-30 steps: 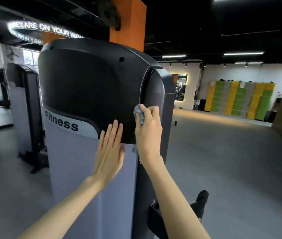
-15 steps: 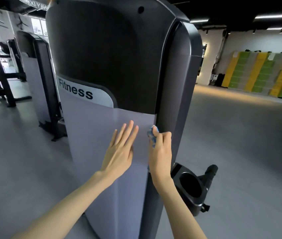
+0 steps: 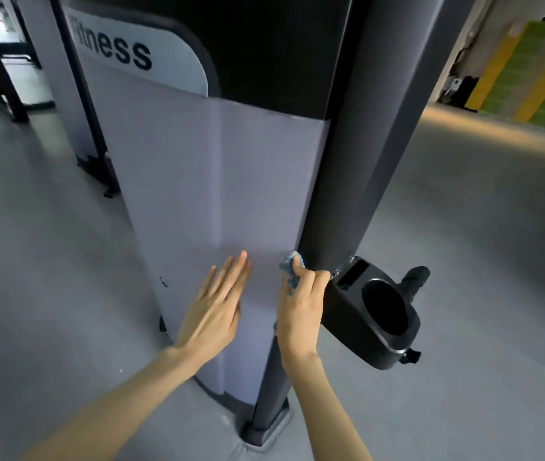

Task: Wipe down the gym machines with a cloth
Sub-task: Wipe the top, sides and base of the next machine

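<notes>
Saw L hand (image 3: 217,311) laid flat on gym machine's grey panel (image 3: 191,181), fingers straight & released. Found R hand (image 3: 301,311) just beside it, fingers curled round blue cloth (image 3: 289,272), bunched & pushed against seam btwn panel & dark upright post (image 3: 351,154). Spotted black cup holder (image 3: 377,341) fixed to post, v. close to R knuckles; couldn't tell if touching. Read "Fitness" label (image 3: 151,58) higher up. Further off, noted 2nd machine (image 3: 48,61) to L, yellow/green lockers (image 3: 530,81) far R.
</notes>
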{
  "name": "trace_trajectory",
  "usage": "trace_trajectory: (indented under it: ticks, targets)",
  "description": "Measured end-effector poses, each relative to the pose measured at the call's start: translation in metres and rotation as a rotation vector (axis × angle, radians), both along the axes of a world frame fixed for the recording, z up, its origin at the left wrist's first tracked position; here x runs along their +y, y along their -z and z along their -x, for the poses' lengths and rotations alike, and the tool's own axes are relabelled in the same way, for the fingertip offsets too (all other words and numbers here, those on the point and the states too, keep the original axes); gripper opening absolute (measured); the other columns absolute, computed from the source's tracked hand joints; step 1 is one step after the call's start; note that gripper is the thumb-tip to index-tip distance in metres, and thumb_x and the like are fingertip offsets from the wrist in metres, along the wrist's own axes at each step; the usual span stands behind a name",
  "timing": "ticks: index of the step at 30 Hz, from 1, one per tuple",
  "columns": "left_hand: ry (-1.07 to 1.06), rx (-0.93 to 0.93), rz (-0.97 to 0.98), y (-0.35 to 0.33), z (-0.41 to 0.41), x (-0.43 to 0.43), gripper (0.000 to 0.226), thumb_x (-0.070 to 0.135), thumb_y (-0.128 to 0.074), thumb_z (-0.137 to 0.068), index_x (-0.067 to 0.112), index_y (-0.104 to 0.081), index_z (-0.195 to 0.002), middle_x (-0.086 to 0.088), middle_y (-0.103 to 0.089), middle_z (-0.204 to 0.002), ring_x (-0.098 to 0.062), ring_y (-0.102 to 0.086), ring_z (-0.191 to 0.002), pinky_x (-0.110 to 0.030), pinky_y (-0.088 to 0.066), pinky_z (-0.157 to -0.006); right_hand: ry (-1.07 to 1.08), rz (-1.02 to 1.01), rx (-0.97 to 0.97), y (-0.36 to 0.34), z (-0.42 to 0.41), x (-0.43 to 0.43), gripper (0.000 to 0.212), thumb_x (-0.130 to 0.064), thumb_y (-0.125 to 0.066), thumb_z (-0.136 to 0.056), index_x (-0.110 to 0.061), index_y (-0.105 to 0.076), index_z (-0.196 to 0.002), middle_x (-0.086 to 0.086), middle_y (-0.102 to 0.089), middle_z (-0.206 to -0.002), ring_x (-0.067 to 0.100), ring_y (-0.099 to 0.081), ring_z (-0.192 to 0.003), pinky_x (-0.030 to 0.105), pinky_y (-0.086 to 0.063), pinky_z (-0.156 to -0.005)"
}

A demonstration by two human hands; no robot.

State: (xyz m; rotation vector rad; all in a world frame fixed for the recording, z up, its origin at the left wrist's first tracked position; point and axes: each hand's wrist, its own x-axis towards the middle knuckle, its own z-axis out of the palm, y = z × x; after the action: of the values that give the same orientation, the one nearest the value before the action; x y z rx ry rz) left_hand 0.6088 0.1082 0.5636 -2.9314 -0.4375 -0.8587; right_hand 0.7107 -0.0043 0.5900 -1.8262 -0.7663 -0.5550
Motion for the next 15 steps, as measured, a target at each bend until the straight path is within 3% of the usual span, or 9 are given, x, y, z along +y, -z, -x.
trace_trajectory:
  ticks: [4, 7, 9, 12, 15]
  targets:
    - [-0.018, 0.055, 0.019, 0.043, -0.003, -0.018, 0.076, 0.004, -0.049, -0.085, 0.005, -0.016, -0.154, -0.012, -0.008, -0.164, -0.032, -0.03, -0.144, -0.043, -0.022, -0.116, -0.101, 0.076, 0.119, 0.052, -0.001, -0.015, 0.03, -0.003, -0.058, -0.094, -0.004, -0.057, -0.123, -0.019, -0.018, -0.093, 0.025, -0.059, -0.08, 0.038, -0.055, -0.071]
    - [-0.065, 0.074, 0.009, 0.071, -0.008, -0.026, 0.087, 0.002, -0.063, -0.078, 0.004, -0.019, -0.153, -0.016, -0.013, -0.162, -0.032, -0.029, -0.144, -0.043, -0.022, -0.116, -0.127, 0.056, 0.044, 0.084, -0.008, -0.018, 0.032, 0.003, -0.062, -0.087, -0.004, -0.056, -0.118, -0.014, -0.022, -0.093, 0.018, -0.054, -0.073, 0.021, -0.046, -0.065]
    - [-0.099, 0.066, 0.009, 0.103, -0.008, -0.032, 0.088, 0.002, -0.066, -0.078, 0.004, -0.02, -0.153, -0.017, -0.014, -0.162, -0.032, -0.025, -0.144, -0.044, -0.02, -0.117, -0.133, 0.063, 0.038, 0.11, -0.012, -0.017, 0.037, 0.009, -0.064, -0.083, -0.002, -0.057, -0.118, -0.007, -0.027, -0.093, 0.023, -0.053, -0.071, 0.024, -0.044, -0.06]
    - [-0.134, 0.068, 0.055, 0.177, -0.002, -0.045, 0.079, 0.006, -0.058, -0.085, 0.006, -0.018, -0.153, -0.017, -0.012, -0.162, -0.032, -0.024, -0.144, -0.043, -0.018, -0.118, -0.136, 0.091, -0.008, 0.169, -0.015, -0.02, 0.052, 0.014, -0.067, -0.08, -0.009, -0.05, -0.122, -0.001, -0.033, -0.101, 0.031, -0.058, -0.073, 0.032, -0.051, -0.06]
    - [-0.147, 0.089, 0.048, 0.255, 0.005, -0.051, 0.07, 0.014, -0.04, -0.088, 0.008, -0.017, -0.154, -0.015, -0.012, -0.162, -0.031, -0.024, -0.145, -0.043, -0.019, -0.118, -0.162, 0.123, 0.052, 0.243, -0.015, -0.026, 0.04, 0.0, -0.056, -0.093, -0.017, -0.052, -0.129, 0.002, -0.035, -0.111, 0.028, -0.051, -0.093, 0.037, -0.048, -0.077]
